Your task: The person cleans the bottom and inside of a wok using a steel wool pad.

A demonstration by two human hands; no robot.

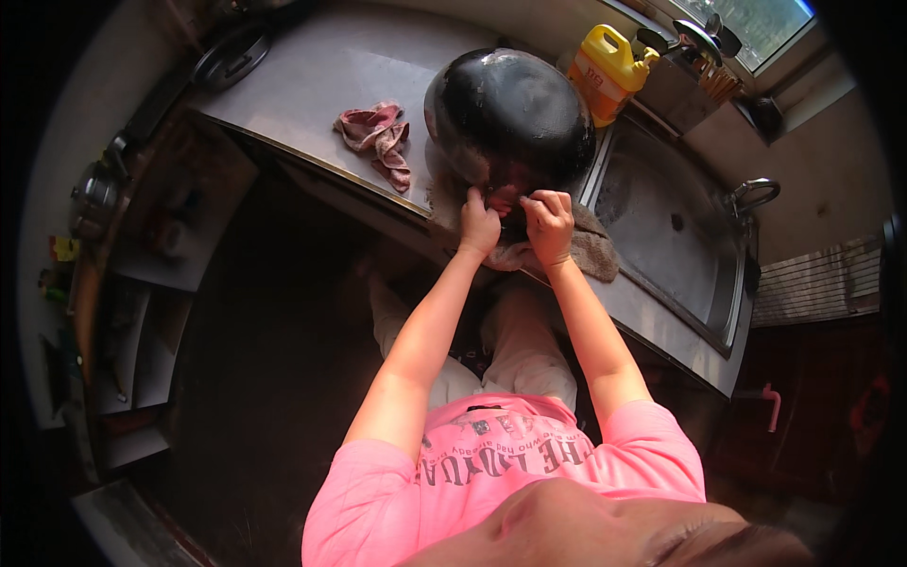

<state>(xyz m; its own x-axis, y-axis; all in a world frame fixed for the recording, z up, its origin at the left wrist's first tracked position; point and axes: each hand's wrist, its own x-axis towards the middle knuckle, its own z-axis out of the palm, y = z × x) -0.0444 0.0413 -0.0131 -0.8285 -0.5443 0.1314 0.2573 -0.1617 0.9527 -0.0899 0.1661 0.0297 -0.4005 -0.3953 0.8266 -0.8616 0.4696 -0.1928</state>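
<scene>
A large, round black metal pot or wok (510,106) rests on the steel counter, its smooth, worn outer side facing up. My left hand (480,223) is curled at its near lower edge, thumb pointing up. Beside it, my right hand (550,223) has its fingers bent inward at the same edge. Whatever lies between the fingers is too small and dark to make out. Under the pot and behind my wrists spreads a brown towel (594,248), hanging partly over the counter's front edge. A crumpled pinkish cloth (379,138) lies to the left.
Right of the pot is a steel sink (659,227) with a curved faucet (755,191). A yellow pump jug (609,74) stands behind, near a utensil holder (673,92). A dark lid (232,58) sits at the counter's far left. Shelves (142,347) line the left side.
</scene>
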